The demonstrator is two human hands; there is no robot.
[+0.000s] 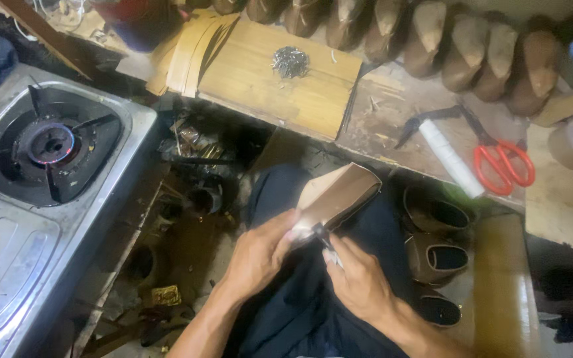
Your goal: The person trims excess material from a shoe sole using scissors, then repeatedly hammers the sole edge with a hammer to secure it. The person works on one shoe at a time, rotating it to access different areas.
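The left hand [260, 255] grips the brown shoe upper [336, 197]; its long axis points up-right; the right hand [359, 282] pinches a small dark tool [323, 237] at its near end.

We see a tan-brown shoe upper [336, 199] over dark navy trousers [313, 305], red-handled scissors [492, 156], a white roll [451, 158], and a silver stove [41, 199] with black grate.

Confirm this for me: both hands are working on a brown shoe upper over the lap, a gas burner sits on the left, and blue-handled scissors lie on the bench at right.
One detail is off: the head view shows the scissors have red handles, not blue. The rest holds: the left hand and right hand work on the brown shoe upper over the lap, with the gas burner on the left.
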